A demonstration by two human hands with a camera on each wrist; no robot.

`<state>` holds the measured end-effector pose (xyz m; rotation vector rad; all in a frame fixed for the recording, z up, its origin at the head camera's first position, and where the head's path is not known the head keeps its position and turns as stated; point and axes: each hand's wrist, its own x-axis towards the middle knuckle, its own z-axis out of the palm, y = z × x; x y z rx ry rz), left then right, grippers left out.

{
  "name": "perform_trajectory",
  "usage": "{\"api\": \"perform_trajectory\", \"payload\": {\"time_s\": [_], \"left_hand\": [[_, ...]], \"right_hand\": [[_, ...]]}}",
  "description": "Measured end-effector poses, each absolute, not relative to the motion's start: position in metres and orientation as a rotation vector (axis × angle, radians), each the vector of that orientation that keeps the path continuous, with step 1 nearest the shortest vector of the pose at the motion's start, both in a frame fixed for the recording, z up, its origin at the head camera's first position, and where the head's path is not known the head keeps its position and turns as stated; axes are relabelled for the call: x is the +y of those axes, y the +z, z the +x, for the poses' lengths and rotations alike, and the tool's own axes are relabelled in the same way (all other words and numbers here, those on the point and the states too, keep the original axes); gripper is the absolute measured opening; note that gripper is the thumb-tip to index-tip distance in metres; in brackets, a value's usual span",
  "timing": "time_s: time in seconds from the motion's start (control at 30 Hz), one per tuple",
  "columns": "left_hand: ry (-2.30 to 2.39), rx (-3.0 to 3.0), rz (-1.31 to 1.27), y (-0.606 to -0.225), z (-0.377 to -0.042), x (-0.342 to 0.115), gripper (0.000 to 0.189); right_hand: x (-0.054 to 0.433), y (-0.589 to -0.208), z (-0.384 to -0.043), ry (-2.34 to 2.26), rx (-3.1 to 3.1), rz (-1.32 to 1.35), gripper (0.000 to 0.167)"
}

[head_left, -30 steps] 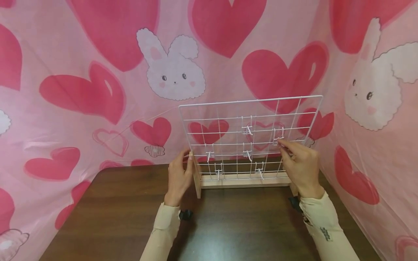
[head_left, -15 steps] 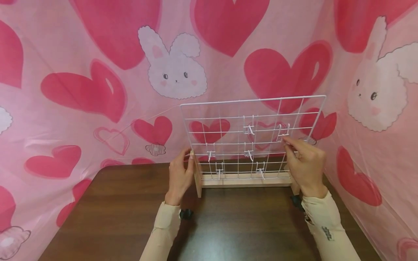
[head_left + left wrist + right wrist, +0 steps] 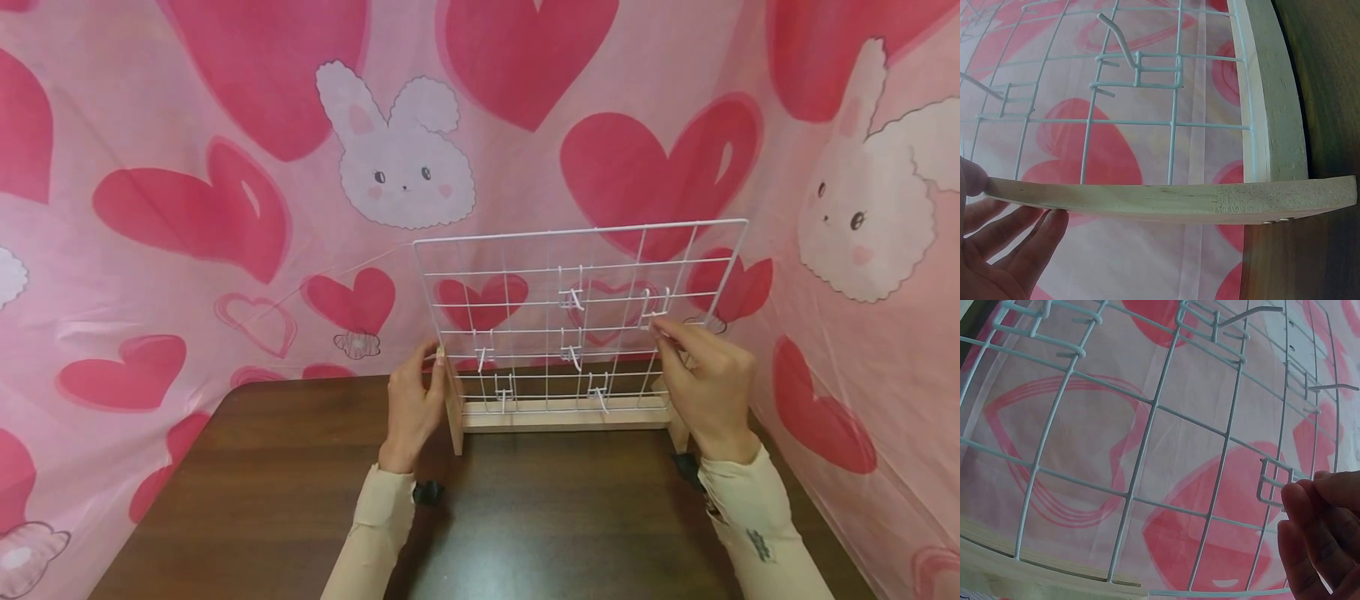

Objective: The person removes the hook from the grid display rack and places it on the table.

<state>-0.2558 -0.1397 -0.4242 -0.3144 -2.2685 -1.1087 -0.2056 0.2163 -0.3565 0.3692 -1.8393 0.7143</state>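
Observation:
A white wire grid rack (image 3: 581, 227) stands upright in a pale wooden base (image 3: 562, 422). My left hand (image 3: 412, 400) holds the top of the wooden side piece (image 3: 1147, 195), thumb on one face and fingers on the other. At the grid's right part, my right hand (image 3: 705, 379) pinches a white wire hook (image 3: 1275, 481) between thumb and fingertips; the hook lies against the grid wires. Whether it is hung on a wire is hard to tell. Several similar hooks, such as one hook (image 3: 572, 298) and another hook (image 3: 597, 396), hang on the grid.
The rack stands on a dark wooden table (image 3: 300, 500). Behind it and to the right hangs a pink curtain (image 3: 510, 167) printed with hearts and rabbits. Dark wrist-worn pieces (image 3: 429, 492) sit by the sleeves.
My right hand has moved slightly to the right along the grid, taking the pinched hook with it. The left hand keeps its hold on the wooden side piece.

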Motion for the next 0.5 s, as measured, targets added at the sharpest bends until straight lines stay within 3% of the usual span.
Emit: {"api": "perform_trajectory", "payload": {"time_s": [0.5], "left_hand": [[-1.102, -2.26, -0.316, -0.4241, -0.255, -0.1392, 0.031]], "right_hand": [[0.2213, -0.3624, -0.1992, 0.649, -1.859, 0.422, 0.022]]}}
